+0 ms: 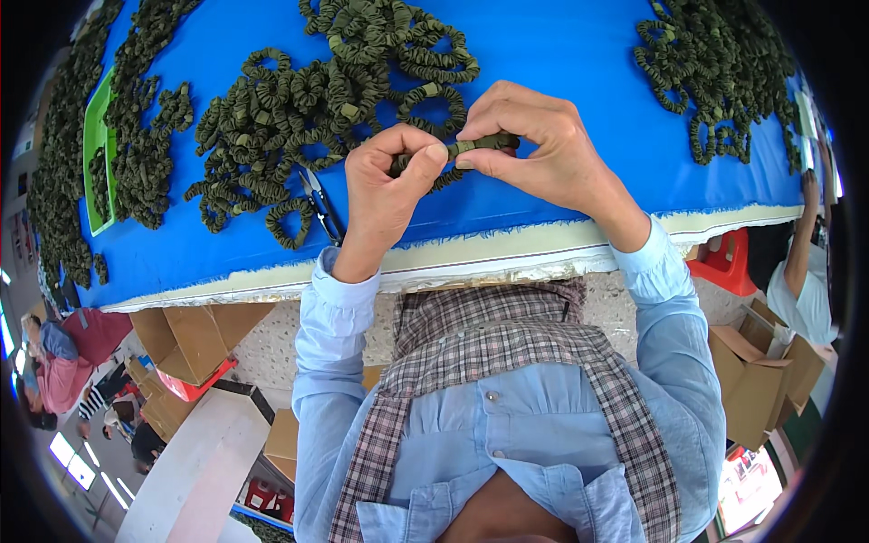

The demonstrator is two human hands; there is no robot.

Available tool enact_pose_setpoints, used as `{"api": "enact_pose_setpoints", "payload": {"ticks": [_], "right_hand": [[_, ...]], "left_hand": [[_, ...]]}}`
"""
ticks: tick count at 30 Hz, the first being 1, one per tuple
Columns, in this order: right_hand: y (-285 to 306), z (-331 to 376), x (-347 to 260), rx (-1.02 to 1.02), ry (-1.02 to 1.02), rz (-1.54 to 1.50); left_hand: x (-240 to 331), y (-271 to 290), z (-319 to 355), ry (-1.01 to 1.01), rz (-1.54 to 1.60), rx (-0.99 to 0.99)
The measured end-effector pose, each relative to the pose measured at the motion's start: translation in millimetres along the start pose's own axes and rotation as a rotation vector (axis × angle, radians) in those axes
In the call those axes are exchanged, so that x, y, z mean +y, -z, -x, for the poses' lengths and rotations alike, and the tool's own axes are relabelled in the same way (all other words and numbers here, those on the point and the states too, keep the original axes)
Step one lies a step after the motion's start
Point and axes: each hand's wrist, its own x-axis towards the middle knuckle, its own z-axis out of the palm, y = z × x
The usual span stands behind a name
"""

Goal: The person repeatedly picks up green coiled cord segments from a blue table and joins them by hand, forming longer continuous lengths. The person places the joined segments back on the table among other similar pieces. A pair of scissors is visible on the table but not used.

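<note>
Between my two hands is a dark green scrunchie (pixel 489 142), held just above the near part of the blue-covered table. My left hand (pixel 391 174) pinches it between thumb and fingers beside a lighter green band. On its other side my right hand (pixel 534 136) grips it, thumb below and fingers curled above. Part of the ring hides behind my fingers. A big heap of similar scrunchies (pixel 272 127) lies just beyond and left of my hands. Small thread snips (pixel 320 204) with dark handles rest near the table edge, left of my left wrist.
More scrunchies (pixel 715 63) are piled at the far right, and others at the far left around a green tray (pixel 98 154). Cardboard boxes (pixel 195 339) stand below the table at left and right. A red stool (pixel 727 262) is at right. Other people sit at both sides.
</note>
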Motion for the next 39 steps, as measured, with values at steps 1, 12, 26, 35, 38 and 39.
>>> {"api": "enact_pose_setpoints", "payload": {"ticks": [1,12,26,35,38,39], "right_hand": [[0.2,-0.4,0.3,-0.006,0.001,-0.002],[-11.8,2.0,5.3,0.021,0.051,0.030],[-12.6,-0.5,9.8,0.016,0.059,0.013],[-15.2,2.1,12.5,0.101,-0.451,-0.473],[-8.2,2.0,7.1,0.011,-0.586,-0.567],[-7.3,2.4,6.9,-0.001,-0.596,-0.607]], "left_hand": [[-0.2,-0.2,0.0,0.001,0.002,-0.002],[-7.6,1.6,-1.8,-0.009,0.047,-0.017],[-17.4,2.1,-4.0,0.061,0.275,-0.051],[-8.2,-9.0,-6.1,-0.003,0.635,-0.024],[-7.5,-12.2,-2.5,0.015,0.684,-0.013],[-8.0,-12.5,-1.3,0.012,0.679,-0.018]]}}
